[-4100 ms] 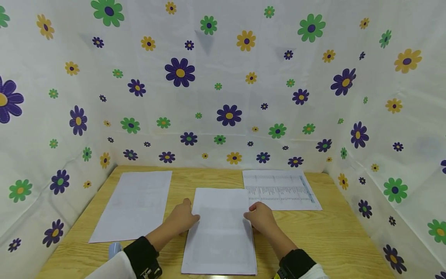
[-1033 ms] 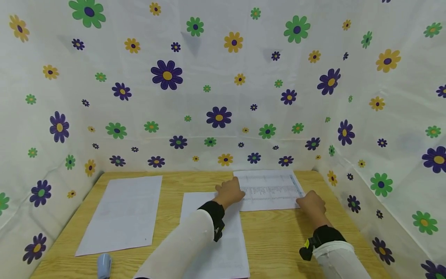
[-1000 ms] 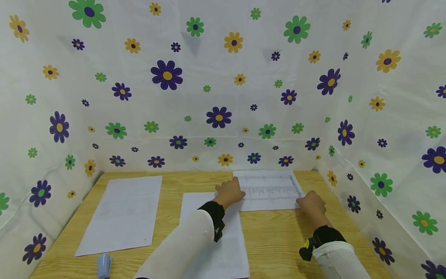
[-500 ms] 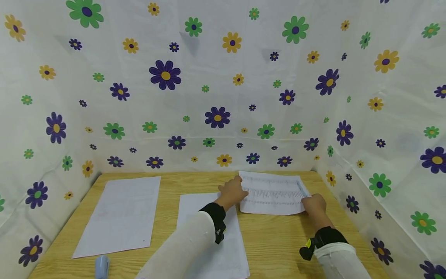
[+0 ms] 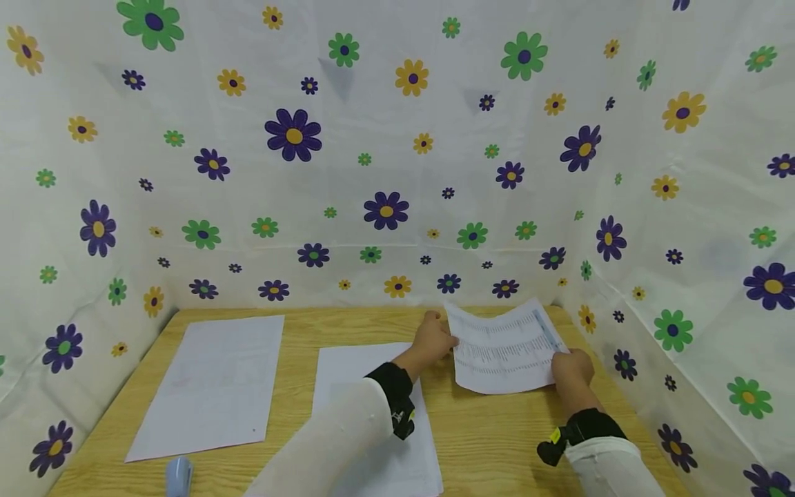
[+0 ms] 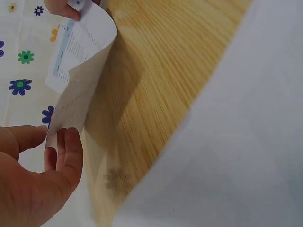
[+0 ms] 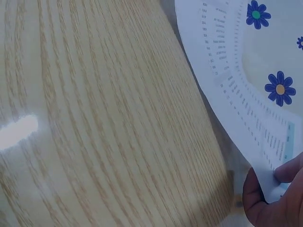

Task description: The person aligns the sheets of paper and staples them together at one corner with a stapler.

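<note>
A printed sheet of paper (image 5: pixel 499 352) with columns of small text and a blue band sags between my two hands at the back right of the table. My left hand (image 5: pixel 433 339) pinches its left edge; in the left wrist view the thumb lies on one face and curled fingers (image 6: pixel 71 151) on the other. At the opposite edge my right hand (image 5: pixel 573 369) grips the sheet near the blue band, thumb on the printed face. The left wrist view shows a shadow under the raised paper. Below my left forearm lies a stack of white paper (image 5: pixel 348 366), partly hidden by the sleeve.
Another white sheet (image 5: pixel 211 379) lies flat on the left of the wooden table (image 5: pixel 497 442). A light blue stapler-like object (image 5: pixel 179 476) sits at the front left. White cloth with flowers (image 5: pixel 348 179) encloses the back and both sides.
Both hands moved from the paper stack to the printed sheet. They have since lifted it off the table, and it now bends and has shifted slightly right and toward me.
</note>
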A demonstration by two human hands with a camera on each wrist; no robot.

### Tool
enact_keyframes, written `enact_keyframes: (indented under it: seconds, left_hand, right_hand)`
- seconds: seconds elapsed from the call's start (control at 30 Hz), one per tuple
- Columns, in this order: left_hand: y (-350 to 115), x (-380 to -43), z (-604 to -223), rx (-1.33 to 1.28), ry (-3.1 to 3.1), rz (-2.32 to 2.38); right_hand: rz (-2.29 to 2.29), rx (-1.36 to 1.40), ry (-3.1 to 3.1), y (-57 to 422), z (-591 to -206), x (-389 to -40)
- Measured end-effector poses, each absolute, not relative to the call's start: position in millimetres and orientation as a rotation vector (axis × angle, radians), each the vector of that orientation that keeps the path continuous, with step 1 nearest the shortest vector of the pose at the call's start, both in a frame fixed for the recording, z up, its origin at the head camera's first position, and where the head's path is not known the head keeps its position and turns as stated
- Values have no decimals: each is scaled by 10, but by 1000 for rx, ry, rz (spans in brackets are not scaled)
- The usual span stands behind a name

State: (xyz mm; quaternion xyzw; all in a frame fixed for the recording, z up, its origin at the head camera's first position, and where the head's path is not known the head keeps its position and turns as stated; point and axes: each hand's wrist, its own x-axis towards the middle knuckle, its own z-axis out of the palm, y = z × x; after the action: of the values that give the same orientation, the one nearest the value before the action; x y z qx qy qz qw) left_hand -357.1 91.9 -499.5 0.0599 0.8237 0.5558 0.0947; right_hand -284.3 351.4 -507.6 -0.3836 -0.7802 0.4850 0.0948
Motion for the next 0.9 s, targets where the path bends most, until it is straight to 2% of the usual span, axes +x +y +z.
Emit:
enact_keyframes:
  seconds: [0.3, 0.5, 0.77, 0.9]
  left_hand:
    - [906, -3531, -4981, 118, 2355, 1660]
    - [691, -3540, -4930, 116, 2400, 1578]
    - [420, -3679, -4864, 38, 2252, 1698]
    - [317, -3741, -4806, 94, 2287, 1647]
  right_hand:
    - [1521, -1146, -2227, 3529, -5113, -2840]
    - [1553, -1136, -2192, 3533, -5109, -2851]
    - [1589, -1126, -2189, 3505, -5085, -2812]
    - [1613, -1129, -2189, 3477, -5054, -2809]
